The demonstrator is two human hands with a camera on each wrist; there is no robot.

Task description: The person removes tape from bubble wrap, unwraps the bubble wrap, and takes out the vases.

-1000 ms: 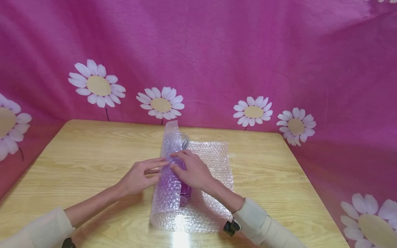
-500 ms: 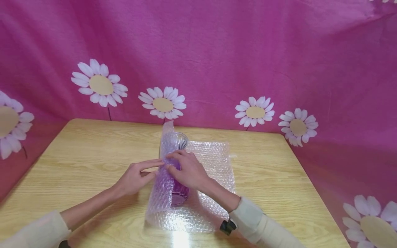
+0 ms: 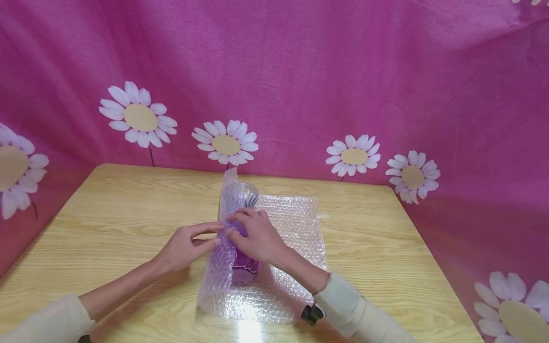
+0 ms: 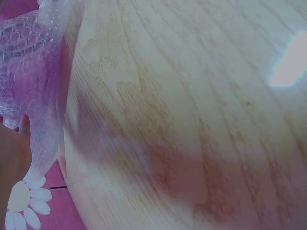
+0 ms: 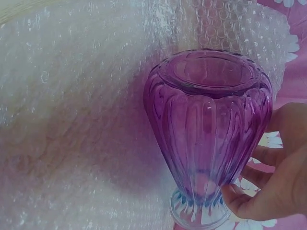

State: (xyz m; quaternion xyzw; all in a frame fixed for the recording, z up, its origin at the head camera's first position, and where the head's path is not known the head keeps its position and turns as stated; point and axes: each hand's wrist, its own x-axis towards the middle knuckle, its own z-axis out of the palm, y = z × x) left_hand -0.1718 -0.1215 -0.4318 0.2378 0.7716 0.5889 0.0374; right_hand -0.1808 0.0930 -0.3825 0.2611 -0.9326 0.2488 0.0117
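Note:
A ribbed purple glass vase with a clear flared end lies on a sheet of bubble wrap. The sheet's left part stands folded up against the vase's left side and partly covers it. My right hand reaches over the vase and holds it; in the right wrist view, the thumb touches the narrow part of the vase and the fingers go behind it. On the outer left side, my left hand touches the folded bubble wrap with fairly straight fingertips, thumb apart from the index finger.
All this lies on a light wooden table. A pink cloth printed with daisies hangs behind the table and along both sides. The right part of the bubble wrap lies flat on the tabletop.
Both hands have shifted slightly left, along with the vase and the folded wrap. The fold's edge now leans further left, and more of the vase's near end shows.

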